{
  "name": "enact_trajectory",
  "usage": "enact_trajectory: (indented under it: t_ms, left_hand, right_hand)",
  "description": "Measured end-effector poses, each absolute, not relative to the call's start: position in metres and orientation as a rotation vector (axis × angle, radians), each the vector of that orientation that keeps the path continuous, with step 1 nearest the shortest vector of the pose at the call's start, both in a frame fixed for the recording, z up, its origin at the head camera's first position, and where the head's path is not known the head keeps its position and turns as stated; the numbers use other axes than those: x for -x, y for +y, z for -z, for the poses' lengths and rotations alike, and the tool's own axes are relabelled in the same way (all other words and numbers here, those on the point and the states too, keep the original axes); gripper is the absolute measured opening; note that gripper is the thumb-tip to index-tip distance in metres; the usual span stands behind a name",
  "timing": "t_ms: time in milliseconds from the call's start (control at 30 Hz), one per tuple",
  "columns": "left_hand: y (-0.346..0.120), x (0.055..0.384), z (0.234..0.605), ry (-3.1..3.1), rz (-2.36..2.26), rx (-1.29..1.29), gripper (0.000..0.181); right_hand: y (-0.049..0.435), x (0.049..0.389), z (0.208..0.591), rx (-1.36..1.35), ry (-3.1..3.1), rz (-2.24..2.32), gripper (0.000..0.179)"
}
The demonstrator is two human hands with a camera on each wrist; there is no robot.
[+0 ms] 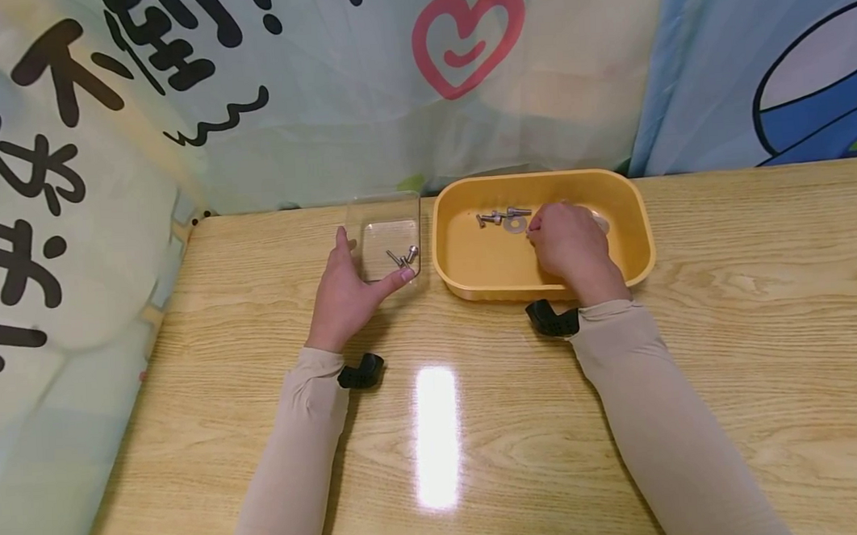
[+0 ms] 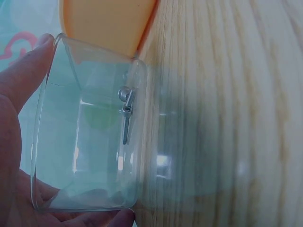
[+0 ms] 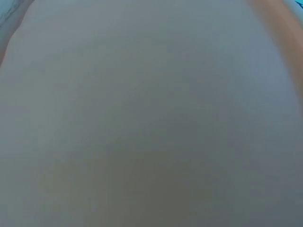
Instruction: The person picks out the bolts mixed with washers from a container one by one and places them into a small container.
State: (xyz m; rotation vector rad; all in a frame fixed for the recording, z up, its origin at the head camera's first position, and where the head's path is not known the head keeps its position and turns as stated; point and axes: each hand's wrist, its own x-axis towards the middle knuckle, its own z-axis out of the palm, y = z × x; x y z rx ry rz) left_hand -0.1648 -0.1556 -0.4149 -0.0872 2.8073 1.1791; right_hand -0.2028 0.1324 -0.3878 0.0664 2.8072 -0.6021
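My left hand (image 1: 344, 300) holds a clear plastic box (image 2: 85, 142), its thumb at the near right corner and the other fingers along the left side. Several small metal screws (image 1: 403, 258) lie inside, toward the box's right part. Reaching into a yellow plastic basin (image 1: 487, 276), my right hand (image 1: 571, 245) has its fingers curled and pointing down near the bottom; I cannot tell whether they pinch anything. Just left of those fingers are more screws (image 1: 494, 217) and a flat washer (image 1: 515, 225). The right wrist view is blurred by a pale surface close to the camera.
Box and basin stand side by side on a wood-grain table (image 1: 509, 425), near its back edge. A printed curtain (image 1: 363, 133) hangs directly behind them. Another pale round piece (image 1: 601, 222) shows in the basin, partly behind the right hand.
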Motion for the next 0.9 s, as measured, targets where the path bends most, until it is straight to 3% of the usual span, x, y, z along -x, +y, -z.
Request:
enact_trajectory:
  t_ms: [433, 900]
  left_hand:
    - [-0.1555, 0.1641, 0.414, 2.809, -1.169, 0.085, 0.127]
    - [-0.1553, 0.165, 0.4155, 2.812, -1.176, 0.08, 0.127]
  right_hand:
    - [0.1319, 0.2017, 0.3851, -0.052, 2.816, 0.666, 0.019]
    - [0.1248, 0.1993, 0.3817, -0.057, 2.852, 0.731, 0.025]
